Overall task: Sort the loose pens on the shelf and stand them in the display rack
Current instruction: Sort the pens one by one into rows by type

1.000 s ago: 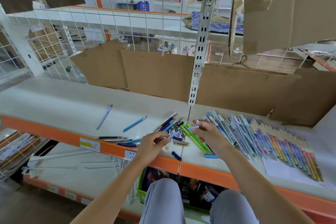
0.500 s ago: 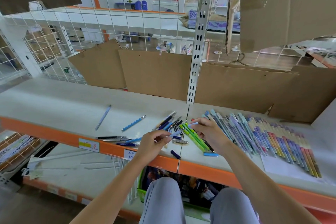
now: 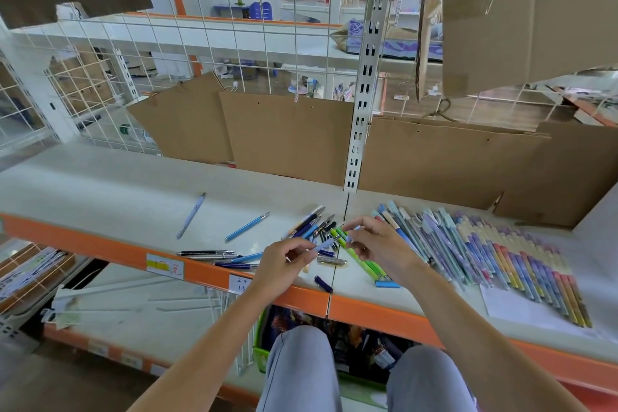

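head view: the white shelf (image 3: 100,184) has a smooth matte top and a glossy orange front lip carrying small paper price labels (image 3: 165,267). flat brown cardboard sheets (image 3: 287,134) lean along the back, in front of a white wire grid (image 3: 200,53), and a perforated grey metal upright (image 3: 361,104) rises at 12 o'clock from the hands, splitting the shelf into two bays. a larger cardboard box (image 3: 521,10) hangs in at 1 o'clock.

the left hand (image 3: 281,264) and right hand (image 3: 378,244) meet near the seam of the shelf; both pinch one slim pale-lilac pen (image 3: 329,242), the left with curled fingers on its lower end, the right with thumb and fingertips on its upper end. it is lifted just above a tangled heap of dark and blue loose pens (image 3: 314,224).

at 9 o'clock from the left hand lie a few black and silver pens (image 3: 207,254); at 10 o'clock two blue pens (image 3: 246,227) lie well apart. just under the right hand lie bright green pens (image 3: 363,259). at 3 o'clock a long sorted row of pens (image 3: 501,251), pastel at the top and red and yellow lower down, lies side by side, partly over white paper (image 3: 521,308). no display rack can be made out.
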